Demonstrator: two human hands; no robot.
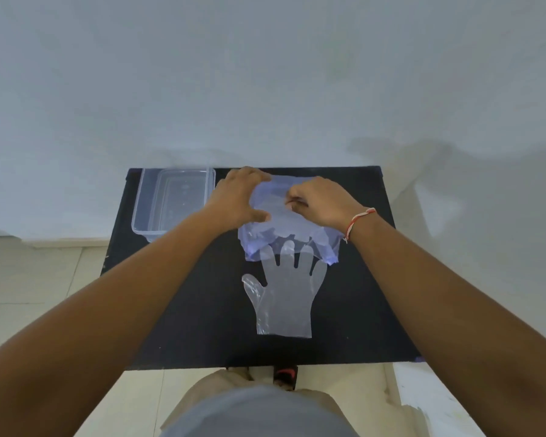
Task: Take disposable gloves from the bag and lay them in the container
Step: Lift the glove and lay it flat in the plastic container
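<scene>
A bluish plastic bag (284, 244) of disposable gloves lies at the far middle of the black table (202, 326). My left hand (238, 197) presses and grips the bag's left side. My right hand (320, 201) pinches thin plastic at the top of the bag with thumb and fingers. One clear disposable glove (286, 298) lies flat on the table in front of the bag, fingers pointing under the bag's near edge. The clear plastic container (139, 212) stands at the far left corner; I see no glove in it.
The table stands against a pale wall (265, 74). Tiled floor (29, 279) shows on both sides. My legs and a shoe (286, 375) are at the table's near edge.
</scene>
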